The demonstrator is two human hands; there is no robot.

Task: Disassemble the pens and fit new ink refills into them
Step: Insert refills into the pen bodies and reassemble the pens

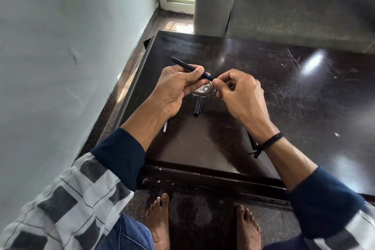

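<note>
My left hand (178, 85) grips a black pen barrel (182, 64), which sticks out up and to the left past my fingers. My right hand (239, 93) pinches the front tip section of the same pen (211, 76) between thumb and fingertips. Both hands hover a little above the dark table (284, 91). A black pen cap (197, 106) lies on the table just below my hands. Part of a thin clear refill (165, 127) shows on the table beside my left wrist; the rest is hidden under my forearm.
A pale wall runs along the left of the table. A grey sofa (304, 10) stands behind the far edge. My bare feet (158, 223) are on the floor below the near edge. A round scuffed mark (205, 89) is under my hands.
</note>
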